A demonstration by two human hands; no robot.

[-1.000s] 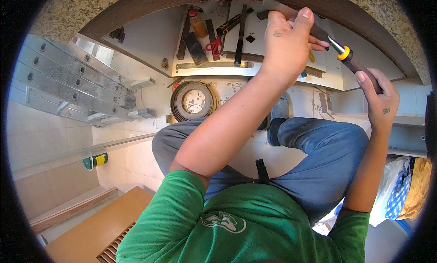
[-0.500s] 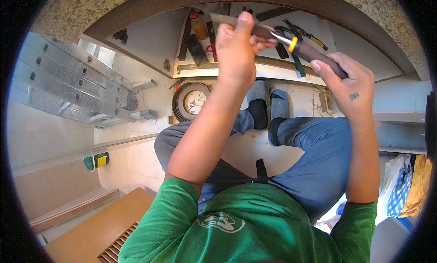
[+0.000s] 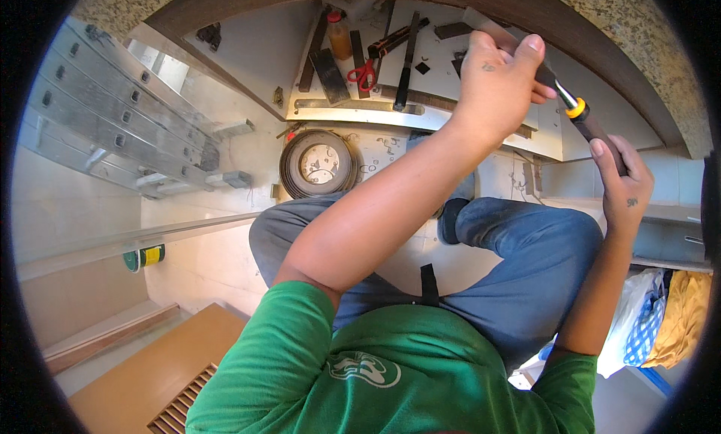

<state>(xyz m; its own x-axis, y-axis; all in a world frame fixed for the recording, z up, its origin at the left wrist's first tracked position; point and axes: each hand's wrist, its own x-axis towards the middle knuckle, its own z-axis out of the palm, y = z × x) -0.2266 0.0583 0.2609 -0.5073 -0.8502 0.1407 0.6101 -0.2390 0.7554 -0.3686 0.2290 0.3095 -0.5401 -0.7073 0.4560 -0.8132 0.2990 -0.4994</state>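
Observation:
At the upper right I hold a chisel slantwise, its broad grey blade pointing up and left. A bright shank and a yellow ring join the blade to a dark handle. My right hand is closed round that handle. My left hand grips the blade, thumb on top, hiding part of it. Below, in the cabinet opening, lie a long dark file-like tool with a black handle, red-handled scissors and a flat dark block. A red-capped bottle stands behind them.
The curved cabinet rim arches over the far side. A flat metal strip lies along the ledge. Below it on the floor is a coiled brown band. A metal ladder leans left, near a green can. Cloths hang right.
Both hands have moved to the right with the chisel, which now slopes more steeply. The file-like tool and more of the coiled band have come into sight.

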